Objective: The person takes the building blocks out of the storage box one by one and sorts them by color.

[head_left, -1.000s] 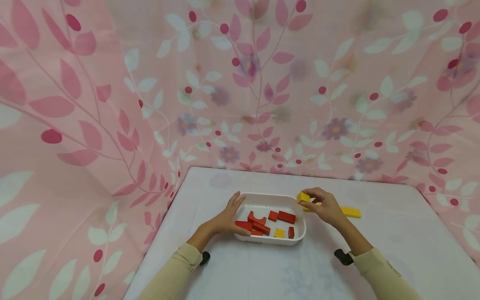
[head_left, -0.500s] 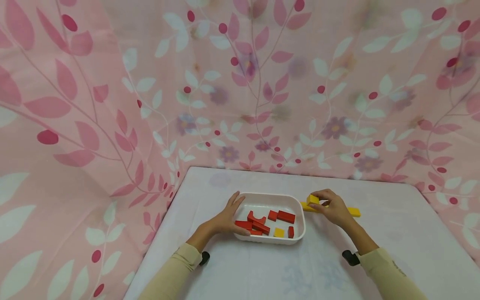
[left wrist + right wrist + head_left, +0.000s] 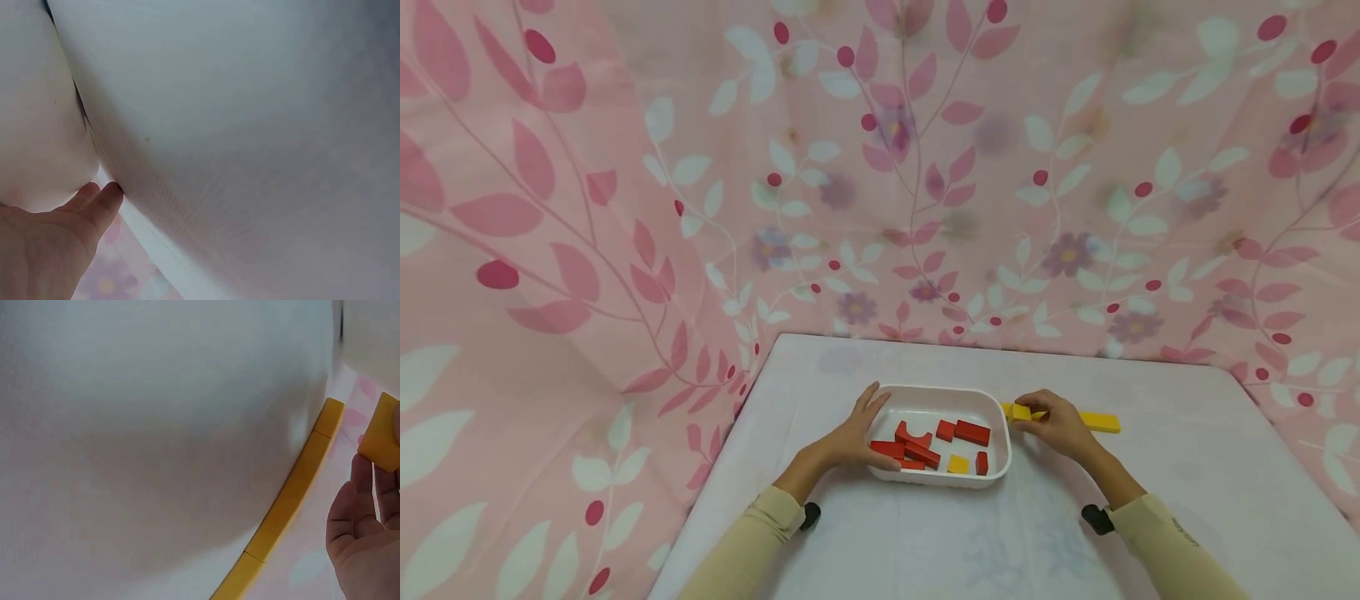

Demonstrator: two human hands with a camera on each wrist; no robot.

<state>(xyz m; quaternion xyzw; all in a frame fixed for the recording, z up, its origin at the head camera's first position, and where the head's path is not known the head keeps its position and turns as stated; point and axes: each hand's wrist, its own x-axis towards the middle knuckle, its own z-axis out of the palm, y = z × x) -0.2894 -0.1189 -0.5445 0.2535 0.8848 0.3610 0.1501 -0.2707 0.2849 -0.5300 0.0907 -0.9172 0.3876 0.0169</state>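
- left hand (image 3: 848, 435): not clenched; extended fingers touch the left end of the white tray (image 3: 940, 481).
- right hand (image 3: 1057, 423): grasping a small yellow block (image 3: 1019, 412), just beside the tray's right end; contact with the yellow row (image 3: 1099, 422) cannot be told.
- red blocks (image 3: 972, 433): inside the tray.

Cloth-screened booth-type area; home or lab, can't tell. Pink floral cloth (image 3: 880, 208) walls it in at back, L & R, w/ white-covered bench (image 3: 1037, 550) right by it.
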